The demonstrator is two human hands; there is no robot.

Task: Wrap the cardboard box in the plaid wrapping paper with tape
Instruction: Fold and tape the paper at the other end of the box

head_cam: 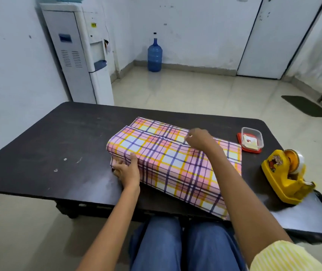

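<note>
Left hand (pixel 127 172) pressing paper (pixel 168 159), right hand (pixel 200 138) atop

The person wears a yellow-striped sleeve (pixel 285 256) and blue jeans (pixel 162 247).

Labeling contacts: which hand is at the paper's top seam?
The right hand, on top where the paper edges overlap; the left hand sits low at the left end.
</note>
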